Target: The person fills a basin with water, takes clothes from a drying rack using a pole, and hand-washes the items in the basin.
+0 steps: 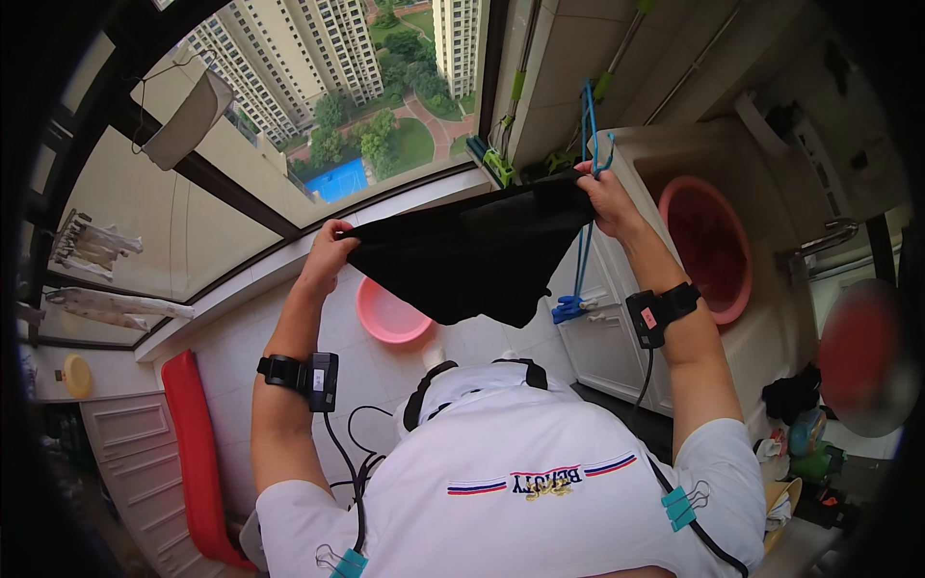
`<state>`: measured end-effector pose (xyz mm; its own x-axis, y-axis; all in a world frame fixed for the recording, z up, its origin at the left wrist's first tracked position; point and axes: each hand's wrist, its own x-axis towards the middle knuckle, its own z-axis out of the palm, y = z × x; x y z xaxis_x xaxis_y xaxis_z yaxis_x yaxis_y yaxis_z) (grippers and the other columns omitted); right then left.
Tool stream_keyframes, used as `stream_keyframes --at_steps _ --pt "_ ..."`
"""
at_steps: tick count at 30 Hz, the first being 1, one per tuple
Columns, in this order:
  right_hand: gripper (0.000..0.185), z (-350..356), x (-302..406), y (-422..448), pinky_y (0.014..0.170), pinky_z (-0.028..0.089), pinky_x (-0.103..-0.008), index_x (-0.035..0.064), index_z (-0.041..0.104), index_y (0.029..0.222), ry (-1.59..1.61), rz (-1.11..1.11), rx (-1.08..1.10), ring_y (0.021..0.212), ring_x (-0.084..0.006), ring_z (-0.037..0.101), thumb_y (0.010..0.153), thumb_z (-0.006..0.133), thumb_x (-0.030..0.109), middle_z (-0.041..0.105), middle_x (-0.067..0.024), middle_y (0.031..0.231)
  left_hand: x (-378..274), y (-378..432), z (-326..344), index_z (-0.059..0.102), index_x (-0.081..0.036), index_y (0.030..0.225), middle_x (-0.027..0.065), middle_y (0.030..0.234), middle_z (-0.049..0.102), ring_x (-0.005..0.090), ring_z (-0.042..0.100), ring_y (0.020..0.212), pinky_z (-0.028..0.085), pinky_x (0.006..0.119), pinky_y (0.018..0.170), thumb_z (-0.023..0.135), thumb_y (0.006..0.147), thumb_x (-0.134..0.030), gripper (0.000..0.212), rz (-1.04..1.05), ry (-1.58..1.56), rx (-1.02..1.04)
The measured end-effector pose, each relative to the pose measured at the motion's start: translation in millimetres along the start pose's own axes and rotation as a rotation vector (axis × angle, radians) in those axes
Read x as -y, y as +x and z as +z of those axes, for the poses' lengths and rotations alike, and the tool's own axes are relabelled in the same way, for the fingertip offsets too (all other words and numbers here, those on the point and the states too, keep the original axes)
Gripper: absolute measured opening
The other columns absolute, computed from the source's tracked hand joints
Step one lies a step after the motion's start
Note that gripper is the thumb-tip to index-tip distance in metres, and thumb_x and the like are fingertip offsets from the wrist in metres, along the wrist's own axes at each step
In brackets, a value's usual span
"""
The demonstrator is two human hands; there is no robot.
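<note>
A piece of black fabric [477,246], perhaps a garment, is stretched between my two hands above the floor. My left hand [331,249] pinches its left upper corner. At the opposite corner, my right hand [609,199] grips the cloth. A thin blue hanger [591,119] with a hook passes right at my right hand; whether the fingers also hold it cannot be told. Below that hand, blue strands run down to a blue clip-like piece [569,309] in front of the white cabinet. The fabric's lower edge hangs loose and uneven, partly covering a pink basin [390,311] on the floor.
A red basin [741,253] with dark contents sits in the sink [639,155] at right. Mops [498,166] stand by the window corner. A red padded item [195,462] leans at left. Laundry [108,300] hangs by the windows. Cables [354,462] trail from my arm straps.
</note>
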<state>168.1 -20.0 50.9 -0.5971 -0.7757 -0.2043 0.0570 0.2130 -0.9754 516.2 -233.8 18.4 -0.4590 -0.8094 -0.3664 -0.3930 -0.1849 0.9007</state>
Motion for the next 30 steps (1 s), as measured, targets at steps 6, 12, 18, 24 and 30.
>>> stream_keyframes --at_steps 6,12,18,24,30 --pt "0.01 -10 -14 -21 0.054 0.039 -0.0311 0.0024 0.052 0.08 -0.745 -0.336 0.121 0.056 -0.0203 0.049 0.071 0.05 0.008 0.049 -0.0114 0.061 -15 12 1 0.054 -0.009 0.089 0.0004 0.075 0.052 0.0111 0.048 0.066 0.039 0.026 0.056 0.04 0.075 -0.005 0.02 -0.013 -0.156 -0.217" --pt "0.014 -21 -24 -8 0.056 0.042 -0.0364 0.0048 0.051 0.085 -0.717 -0.186 -0.054 0.059 -0.0286 0.054 0.072 0.046 0.008 0.055 -0.0158 0.065 -36 11 1 0.051 -0.003 0.084 0.0054 0.08 0.052 0.0147 0.053 0.074 0.046 0.028 0.063 0.04 0.071 0.002 0.017 -0.068 -0.046 0.242" --pt "0.021 -14 4 -31 0.042 0.03 -0.0208 0.0057 0.051 0.088 -0.433 0.1 0.162 0.047 -0.0058 0.037 0.076 0.059 0.021 0.039 0.0033 0.056 -59 4 13 0.05 -0.004 0.081 0.0058 0.079 0.053 0.0175 0.056 0.068 0.049 0.032 0.067 0.046 0.076 -0.003 0.006 0.033 -0.69 0.291" --pt "0.018 -21 -8 -78 0.043 0.027 -0.0192 0.0017 0.055 0.096 -0.281 -0.172 0.027 0.05 -0.0039 0.033 0.084 0.051 0.014 0.039 0.005 0.058 -101 -23 51 0.054 -0.005 0.084 0.0017 0.072 0.056 0.0124 0.055 0.064 0.047 0.025 0.061 0.057 0.079 -0.014 0.011 0.103 -0.74 0.308" --pt "0.019 -7 33 -134 0.044 0.028 -0.0199 -0.001 0.058 0.097 -0.249 -0.291 0.337 0.051 -0.0056 0.036 0.085 0.048 0.009 0.045 0.0017 0.06 -105 -32 51 0.056 -0.003 0.094 0.0006 0.076 0.058 0.0078 0.053 0.064 0.043 0.021 0.057 0.058 0.08 -0.017 0.02 0.169 -0.547 0.139"
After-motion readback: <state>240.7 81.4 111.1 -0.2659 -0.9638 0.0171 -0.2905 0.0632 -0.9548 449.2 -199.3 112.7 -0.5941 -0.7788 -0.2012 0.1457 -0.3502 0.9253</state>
